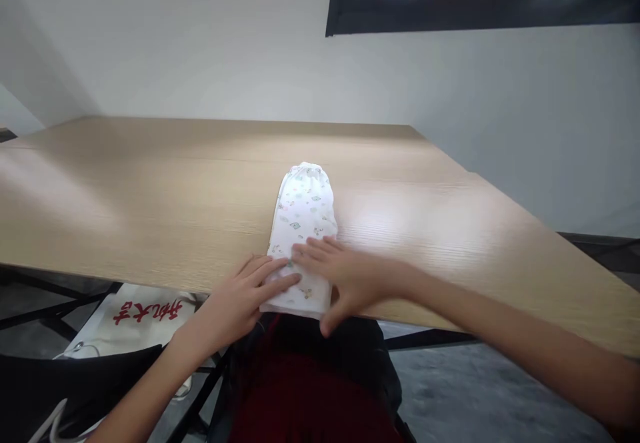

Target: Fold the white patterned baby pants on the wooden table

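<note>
A folded white garment (301, 213), printed with small motifs, lies lengthwise on the table; it looks like small trousers with a gathered waist at the far end. Its near end reaches the table's front edge. My left hand (250, 289) rests at the cloth's lower left, palm down with fingers extended over it. From the right, my right hand (343, 273) lies over the cloth's lower middle, fingers stretched out and thumb spread toward the front edge. It is slightly blurred. Neither hand grips the fabric.
The light wooden table (175, 209) extends to a grey wall (225, 56) with a dark-framed window (480, 13) at upper right. Below the table's left front edge is a white cloth bag (145, 313) with red characters. A black chair (65, 389) stands at lower left.
</note>
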{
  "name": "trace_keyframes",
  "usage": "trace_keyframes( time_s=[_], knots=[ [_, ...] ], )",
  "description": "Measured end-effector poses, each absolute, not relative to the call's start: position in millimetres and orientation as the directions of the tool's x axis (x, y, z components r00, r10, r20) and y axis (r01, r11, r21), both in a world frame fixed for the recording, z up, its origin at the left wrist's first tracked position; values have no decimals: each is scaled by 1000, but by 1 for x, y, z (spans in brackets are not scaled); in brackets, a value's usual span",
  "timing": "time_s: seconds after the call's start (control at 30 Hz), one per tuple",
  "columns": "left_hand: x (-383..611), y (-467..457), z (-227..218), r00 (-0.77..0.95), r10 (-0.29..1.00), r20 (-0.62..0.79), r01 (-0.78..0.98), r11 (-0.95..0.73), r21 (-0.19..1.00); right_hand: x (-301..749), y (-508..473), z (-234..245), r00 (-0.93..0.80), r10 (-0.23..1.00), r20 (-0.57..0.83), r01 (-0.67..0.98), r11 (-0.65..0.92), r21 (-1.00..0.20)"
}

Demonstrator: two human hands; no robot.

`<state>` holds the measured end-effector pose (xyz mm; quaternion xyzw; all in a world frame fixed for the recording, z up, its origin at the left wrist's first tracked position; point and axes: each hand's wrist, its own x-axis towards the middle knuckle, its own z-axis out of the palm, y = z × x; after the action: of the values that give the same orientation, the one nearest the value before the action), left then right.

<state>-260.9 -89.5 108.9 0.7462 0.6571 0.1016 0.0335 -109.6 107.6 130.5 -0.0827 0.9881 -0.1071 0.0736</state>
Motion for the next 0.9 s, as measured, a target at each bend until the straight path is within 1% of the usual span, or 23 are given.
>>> trace_keyframes(
  time_s=[0.1, 0.17, 0.2, 0.27, 0.3, 0.33, 0.4, 0.47, 0.5, 0.57, 0.67, 0.73, 0.77, 0.8, 0.83, 0.9],
  knots=[
    [-269, -84, 102, 186, 961, 205, 943, -234, 239, -86, 78, 113, -984, -173, 46, -175, 983, -51],
    [-272, -80, 105, 186, 954, 233, 916, -255, 310, -85, 72, 106, -976, -168, 142, -170, 985, -3],
    [-272, -78, 110, 159, 961, 225, 906, -233, 354, -86, 71, 106, -972, -165, 170, -169, 986, -12],
    [-272, -80, 123, 70, 984, 161, 884, -137, 448, -84, 69, 112, -968, -147, 204, -166, 983, -83],
    [-270, -83, 131, 33, 993, 116, 866, -87, 493, -81, 66, 118, -967, -128, 221, -162, 976, -143],
    [-268, -87, 140, 13, 997, 73, 843, -50, 536, -75, 62, 125, -965, -103, 243, -158, 963, -218],
    [-262, -97, 159, 34, 999, 19, 787, -38, 616, -60, 51, 142, -964, -35, 264, -144, 901, -408],
    [-256, -104, 179, 63, 998, 12, 749, -55, 660, -47, 42, 157, -968, 39, 250, -119, 799, -589],
    [-254, -103, 188, 42, 999, 24, 751, -47, 659, -44, 41, 164, -969, 81, 236, -97, 750, -654],
    [-257, -92, 203, -50, 995, 83, 793, -11, 609, -49, 49, 175, -955, 181, 233, -45, 690, -722],
    [-275, -51, 212, -180, 962, 205, 877, 62, 477, -85, 87, 182, -890, 368, 271, 60, 683, -728],
    [-291, -17, 209, -224, 937, 268, 917, 109, 385, -119, 118, 179, -846, 453, 281, 135, 692, -709],
    [-298, -3, 204, -260, 916, 305, 931, 154, 331, -136, 132, 175, -832, 486, 267, 194, 706, -681],
    [-302, 9, 198, -292, 894, 339, 939, 202, 277, -151, 144, 170, -809, 522, 268, 270, 737, -620],
    [-305, 16, 191, -313, 877, 365, 943, 240, 232, -165, 153, 164, -796, 524, 303, 319, 789, -525],
    [-303, 21, 175, -287, 887, 361, 955, 234, 185, -188, 165, 148, -820, 441, 364, 347, 890, -296]
  ],
)
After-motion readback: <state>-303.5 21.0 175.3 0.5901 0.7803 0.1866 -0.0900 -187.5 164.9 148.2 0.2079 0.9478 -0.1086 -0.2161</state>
